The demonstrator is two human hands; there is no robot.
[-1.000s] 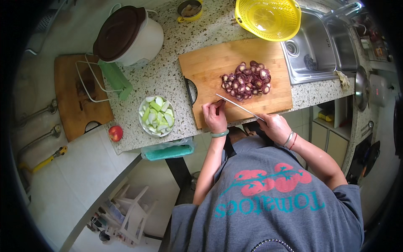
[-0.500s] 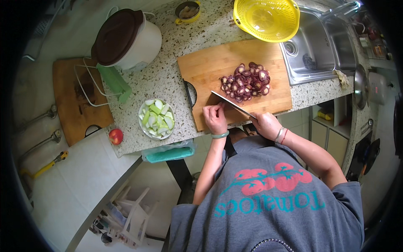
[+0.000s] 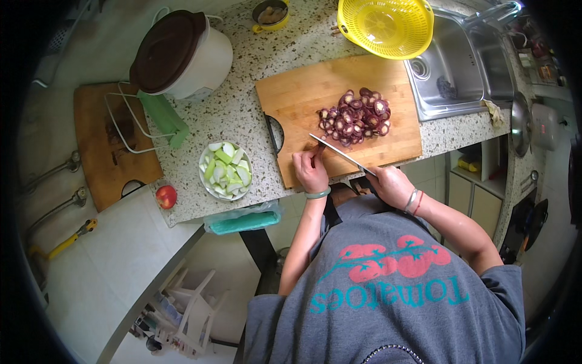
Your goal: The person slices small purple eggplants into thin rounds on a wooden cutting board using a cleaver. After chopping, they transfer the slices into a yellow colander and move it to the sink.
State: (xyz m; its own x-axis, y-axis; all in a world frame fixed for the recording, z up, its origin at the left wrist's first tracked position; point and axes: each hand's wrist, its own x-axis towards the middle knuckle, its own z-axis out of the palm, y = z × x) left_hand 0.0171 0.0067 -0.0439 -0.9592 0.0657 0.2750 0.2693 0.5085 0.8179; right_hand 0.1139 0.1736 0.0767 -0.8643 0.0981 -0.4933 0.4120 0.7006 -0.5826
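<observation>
My right hand [image 3: 392, 185] grips the handle of a kitchen knife [image 3: 337, 151], whose blade lies across the near part of a wooden cutting board [image 3: 303, 97]. My left hand [image 3: 310, 170] rests on the board's near edge beside the blade tip, fingers curled over something small that I cannot make out. A heap of purple sliced vegetable rounds [image 3: 356, 117] lies on the board just beyond the blade.
A plate of pale green vegetable slices [image 3: 225, 170] sits left of the board. A brown-lidded white pot [image 3: 179, 53], yellow colander [image 3: 385, 25], steel sink [image 3: 456, 70], second wooden board [image 3: 106, 151] with wire rack, and a red fruit [image 3: 165, 196] surround them.
The knife blade has shifted slightly nearer to me on the board, and my left hand stays next to its tip. The purple heap is unchanged.
</observation>
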